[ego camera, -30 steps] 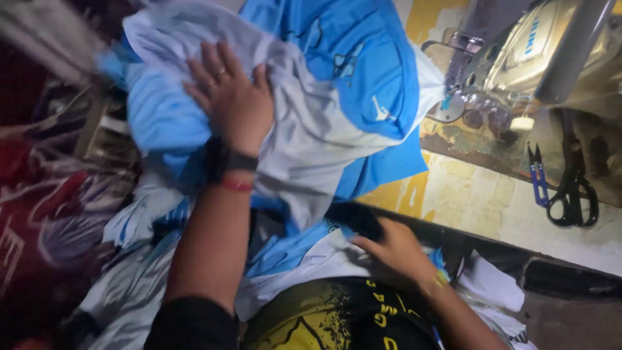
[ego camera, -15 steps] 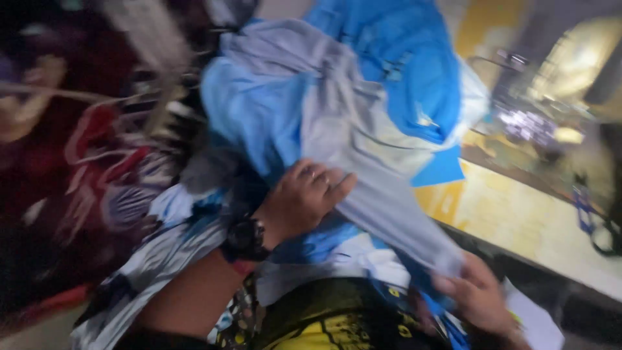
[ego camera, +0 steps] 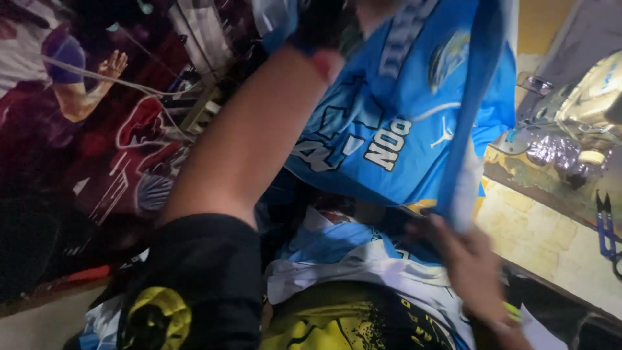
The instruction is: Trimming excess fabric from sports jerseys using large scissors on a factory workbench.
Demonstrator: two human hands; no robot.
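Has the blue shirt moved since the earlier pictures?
Yes. The blue shirt went up: it lay flat beside the sewing machine, and now hangs lifted above the garment pile.

The left arm is bare from wrist to upper arm, where a short black fabric sleeve [ego camera: 201, 279] with a yellow printed patch begins. At the far end of that sleeve's arm sit a dark wrist strap [ego camera: 317, 26] and a thin red band [ego camera: 329, 63] — both blurred. The right hand [ego camera: 476, 272] shows no ring; its wrist is cut off below.
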